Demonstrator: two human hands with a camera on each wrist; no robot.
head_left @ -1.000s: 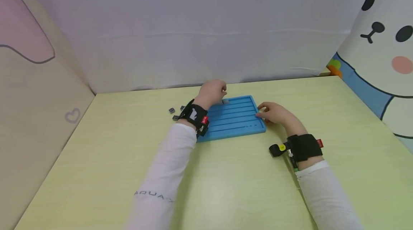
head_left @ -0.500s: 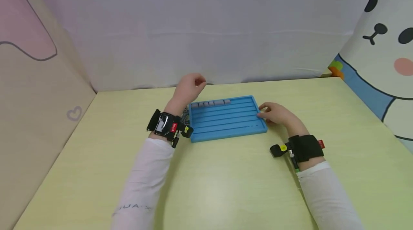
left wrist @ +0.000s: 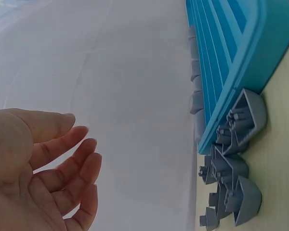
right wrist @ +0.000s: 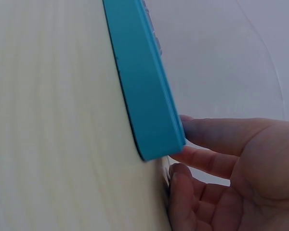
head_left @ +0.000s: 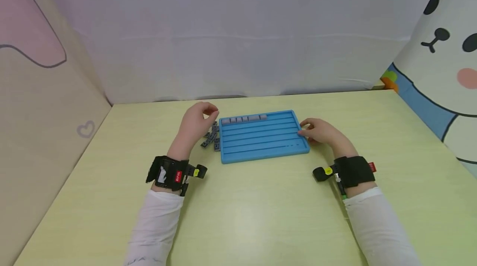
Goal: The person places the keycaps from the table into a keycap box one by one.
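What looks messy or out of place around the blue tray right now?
Only the loose gray keycaps: they lie jumbled against the blue tray's left edge, some tipped over with hollow undersides showing, while a neat row of keycaps fills part of the far groove. The left hand hovers empty above the heap; the right hand steadies the tray.

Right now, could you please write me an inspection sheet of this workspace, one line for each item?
Surface: pale yellow-green table, wood grain visible.
Job's things: blue grooved tray; a row of grey keycaps sits in its far groove; a loose pile of grey keycaps lies by its left edge.
Clutter: nothing seen.
Grips: left hand hovers over the loose pile, fingers loosely curled, holding nothing; right hand touches the tray's right edge with its fingers.
Cables: nothing seen.
Surroundings: white cloth backdrop; cartoon panels at both sides.
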